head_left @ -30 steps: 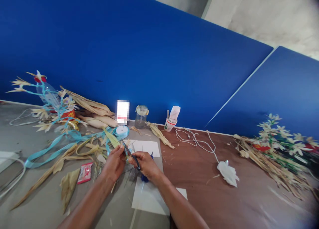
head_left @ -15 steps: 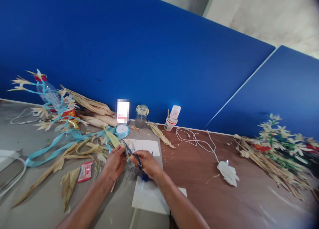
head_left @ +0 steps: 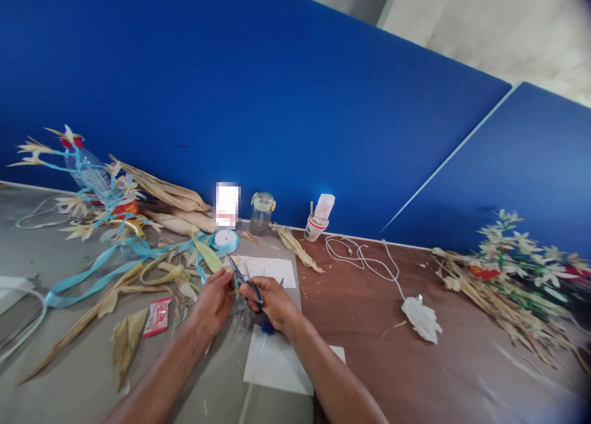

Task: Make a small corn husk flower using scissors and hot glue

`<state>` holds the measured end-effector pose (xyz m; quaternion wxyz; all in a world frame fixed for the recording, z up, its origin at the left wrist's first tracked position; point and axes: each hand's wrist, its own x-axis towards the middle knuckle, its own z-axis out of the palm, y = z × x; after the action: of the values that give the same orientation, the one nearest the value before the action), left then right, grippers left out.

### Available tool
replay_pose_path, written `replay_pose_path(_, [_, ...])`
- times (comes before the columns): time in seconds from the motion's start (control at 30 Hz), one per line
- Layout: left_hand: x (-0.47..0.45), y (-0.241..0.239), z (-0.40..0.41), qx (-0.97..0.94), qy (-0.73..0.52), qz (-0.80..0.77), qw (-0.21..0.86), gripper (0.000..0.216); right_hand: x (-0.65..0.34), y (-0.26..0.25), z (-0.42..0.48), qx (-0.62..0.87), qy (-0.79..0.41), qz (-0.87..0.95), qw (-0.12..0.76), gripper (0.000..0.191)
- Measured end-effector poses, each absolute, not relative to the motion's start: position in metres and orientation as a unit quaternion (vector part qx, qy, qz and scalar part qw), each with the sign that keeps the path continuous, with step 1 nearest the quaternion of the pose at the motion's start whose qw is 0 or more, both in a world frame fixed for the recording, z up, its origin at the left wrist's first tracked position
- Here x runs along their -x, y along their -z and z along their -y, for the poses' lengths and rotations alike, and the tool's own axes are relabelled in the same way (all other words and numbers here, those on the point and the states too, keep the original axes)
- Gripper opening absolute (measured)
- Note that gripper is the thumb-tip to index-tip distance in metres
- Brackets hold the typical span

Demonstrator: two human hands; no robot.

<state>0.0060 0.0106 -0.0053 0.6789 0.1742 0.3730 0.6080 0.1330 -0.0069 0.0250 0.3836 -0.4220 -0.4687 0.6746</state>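
Note:
My right hand (head_left: 272, 301) is closed round the handles of a small pair of scissors (head_left: 240, 277) whose blades point up and left. My left hand (head_left: 213, 301) is closed beside it, pinching a small piece of dried husk at the blades; the piece is too small to see well. Both hands hover over a white paper sheet (head_left: 277, 362) on the table. A light blue ribbon spool (head_left: 225, 240) lies just beyond my hands, its ribbon (head_left: 92, 276) trailing to the left among dried corn husks (head_left: 152, 276).
Against the blue wall stand a glass jar (head_left: 261, 212), a paper cup (head_left: 315, 226) and a plastic bottle with husk flowers (head_left: 87, 172). A white cable (head_left: 364, 261) lies right of centre. A bunch of husk flowers (head_left: 512, 270) lies at far right. A red sachet (head_left: 157, 316) lies left.
My hands and the scissors have stayed together in nearly the same place; the view has shifted slightly.

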Motion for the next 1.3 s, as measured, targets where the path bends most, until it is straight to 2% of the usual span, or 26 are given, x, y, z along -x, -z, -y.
replay_pose_path(0.3, [-0.008, -0.002, -0.007, -0.196, -0.583, -0.374, 0.695, 0.009, -0.136, -0.022, 0.004, 0.432, -0.698, 0.459, 0.34, 0.037])
replay_pose_path(0.7, [-0.005, -0.005, -0.005, -0.199, -0.575, -0.363, 0.706, 0.007, -0.139, -0.033, 0.006, 0.437, -0.685, 0.452, 0.368, 0.039])
replay_pose_path(1.3, [-0.003, -0.007, -0.004, -0.207, -0.544, -0.348, 0.735, 0.009, -0.145, -0.034, 0.003, 0.433, -0.697, 0.457, 0.343, 0.037])
